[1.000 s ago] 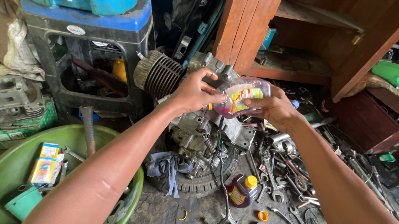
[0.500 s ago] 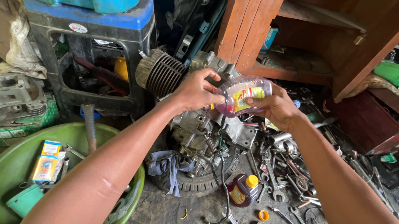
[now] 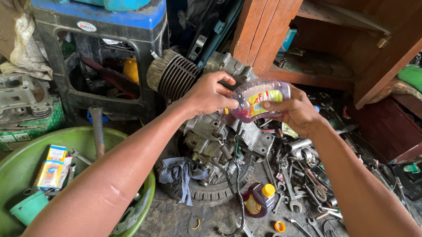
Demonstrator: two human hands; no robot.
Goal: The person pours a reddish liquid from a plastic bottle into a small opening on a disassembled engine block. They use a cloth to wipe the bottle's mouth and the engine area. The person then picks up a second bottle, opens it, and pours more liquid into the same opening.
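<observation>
While both hands stay clamped on it, clear oil bottle (image 3: 259,98) has tipped flatter over engine (image 3: 215,129): left hand (image 3: 208,93) at neck, right hand (image 3: 291,109) gripping base; red fluid pooling toward neck

left arm (image 3: 109,176): bare from hand to frame edge, no sleeve, small pale scar-like mark on forearm | right arm (image 3: 370,205): bare, no sleeve | left hand (image 3: 208,94): no glove, ring or watch | right hand (image 3: 294,112): no glove, wrist bare
</observation>
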